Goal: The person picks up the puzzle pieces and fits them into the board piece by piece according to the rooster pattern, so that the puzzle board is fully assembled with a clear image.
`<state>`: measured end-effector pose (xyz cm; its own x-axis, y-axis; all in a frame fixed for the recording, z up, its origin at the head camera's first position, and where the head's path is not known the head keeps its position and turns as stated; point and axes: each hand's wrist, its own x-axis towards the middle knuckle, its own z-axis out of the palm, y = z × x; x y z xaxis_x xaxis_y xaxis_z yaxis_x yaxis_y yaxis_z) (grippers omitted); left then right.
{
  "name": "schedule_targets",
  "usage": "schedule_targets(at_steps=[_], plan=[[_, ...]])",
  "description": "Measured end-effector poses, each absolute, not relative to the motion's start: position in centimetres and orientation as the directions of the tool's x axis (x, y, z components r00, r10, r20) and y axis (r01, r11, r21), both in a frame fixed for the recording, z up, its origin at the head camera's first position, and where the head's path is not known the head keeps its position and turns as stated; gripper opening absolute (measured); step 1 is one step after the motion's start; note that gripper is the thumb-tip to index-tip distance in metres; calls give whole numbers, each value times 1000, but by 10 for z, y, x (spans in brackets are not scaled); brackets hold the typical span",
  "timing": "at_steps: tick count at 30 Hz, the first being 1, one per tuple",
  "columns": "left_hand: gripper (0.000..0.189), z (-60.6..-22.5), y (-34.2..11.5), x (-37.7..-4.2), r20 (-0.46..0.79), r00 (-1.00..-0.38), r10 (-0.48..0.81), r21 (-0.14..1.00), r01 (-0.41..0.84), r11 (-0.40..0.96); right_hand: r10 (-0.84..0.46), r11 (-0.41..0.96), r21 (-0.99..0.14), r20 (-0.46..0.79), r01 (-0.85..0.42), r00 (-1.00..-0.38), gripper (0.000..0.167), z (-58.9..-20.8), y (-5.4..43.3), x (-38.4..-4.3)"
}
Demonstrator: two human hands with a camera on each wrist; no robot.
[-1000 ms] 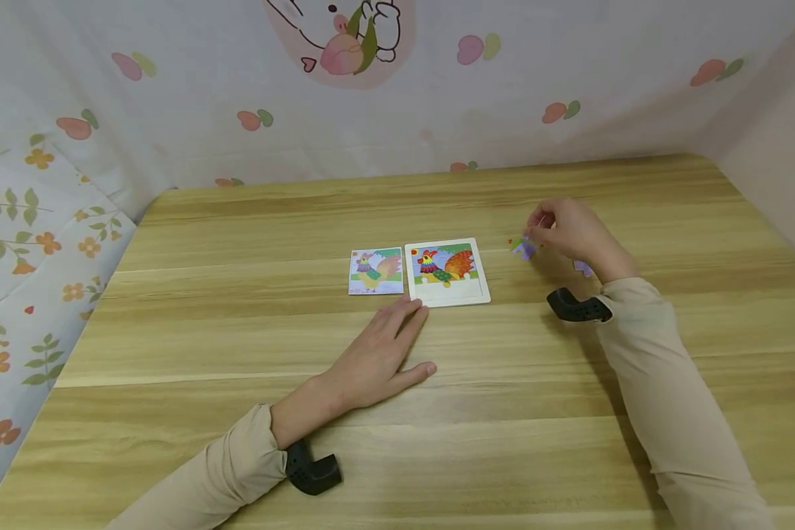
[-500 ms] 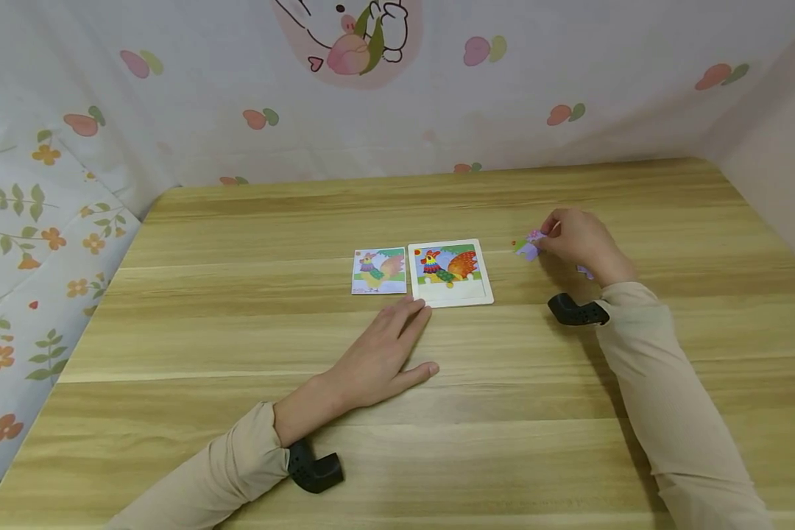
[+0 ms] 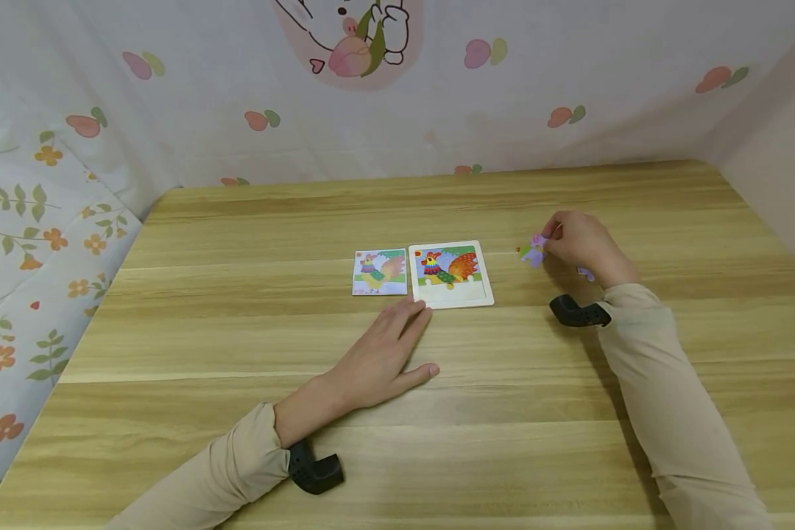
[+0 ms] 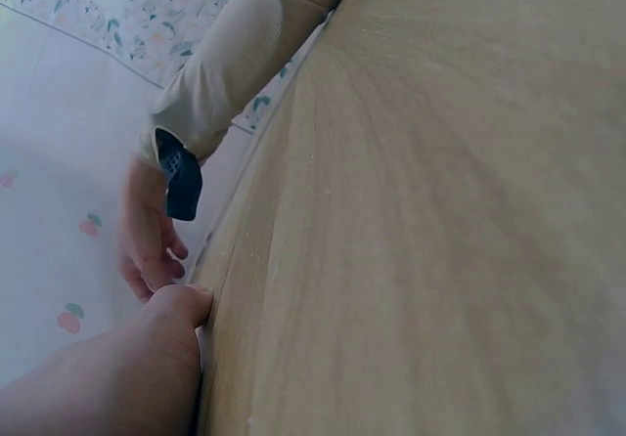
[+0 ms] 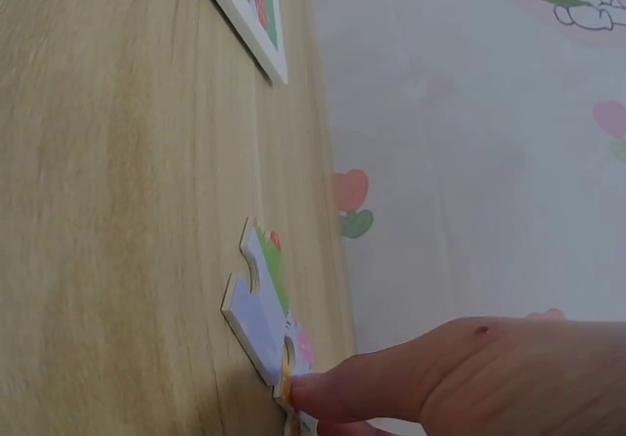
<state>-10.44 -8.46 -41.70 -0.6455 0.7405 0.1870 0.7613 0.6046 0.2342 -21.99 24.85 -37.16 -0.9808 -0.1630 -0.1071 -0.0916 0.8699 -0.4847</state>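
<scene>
My left hand (image 3: 374,357) rests flat on the table, its fingertips at the lower left corner of a white puzzle frame (image 3: 453,301). Inside that frame is a jigsaw of a colourful hen, with a bare strip along the bottom. At the right, my right hand (image 3: 583,241) pinches a small puzzle piece (image 5: 286,389) between thumb and fingers, which partly hide it. A lavender and green puzzle piece (image 5: 256,324) lies right up against it. Another lavender puzzle piece (image 3: 586,274) is beneath the right wrist.
A picture card (image 3: 380,272) showing the same hen in paler colours lies left of the frame. The wooden table (image 3: 238,309) ends at the back against a white patterned curtain (image 3: 397,140). A black band device (image 3: 313,471) sits on each wrist.
My right hand has drawn slightly right and toward me, and the pieces at its fingertips have shifted a little the same way. The left hand keeps its place at the frame.
</scene>
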Motion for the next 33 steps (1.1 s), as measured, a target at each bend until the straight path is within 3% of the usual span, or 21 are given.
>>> schedule_targets(at_steps=[16, 33], plan=[[71, -418, -85, -104, 177, -649, 740, 236, 758, 608, -170, 858, -508, -154, -69, -973, 27, -372, 250, -219], [72, -418, -85, -104, 186, -646, 740, 234, 761, 605, -187, 835, -537, -75, -118, -980, 22, -370, 245, -219]])
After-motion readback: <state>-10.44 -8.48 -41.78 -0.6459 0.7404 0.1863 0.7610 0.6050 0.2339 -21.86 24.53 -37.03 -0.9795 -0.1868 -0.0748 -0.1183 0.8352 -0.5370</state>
